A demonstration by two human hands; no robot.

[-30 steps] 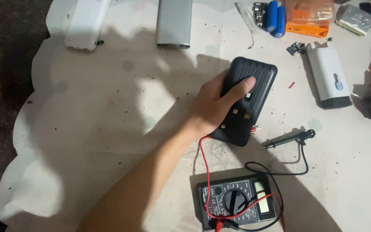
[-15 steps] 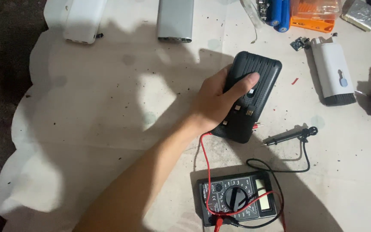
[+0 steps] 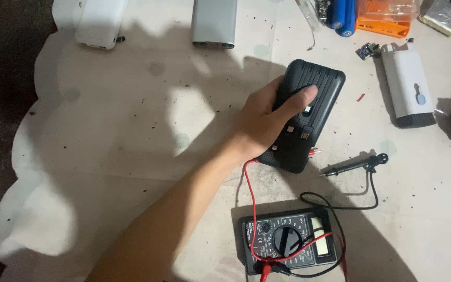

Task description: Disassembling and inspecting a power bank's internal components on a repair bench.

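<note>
While spread over a speckled cream cloth-covered table (image 3: 131, 130), largest first: ribbed black plastic power bank (image 3: 309, 122), mid-table, clasped by left hand (image 3: 267, 117), thumb across its face; black digital multimeter (image 3: 288, 241), red lead looped over. Grip unchanged from earlier; view nearer.

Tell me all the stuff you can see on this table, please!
power bank: one, black, ribbed, middle of the table, held in the left hand
multimeter: one, black with a round dial, bottom middle
probe lead: one, black, lying right of the power bank
red lead: one, running from the multimeter up toward the power bank
white cases: two, one top left, another at right
grey case: one, top middle
blue cells: two, top right
orange box: one, top right
table cloth: one, cream, speckled
left hand: one, grip around the power bank
</note>
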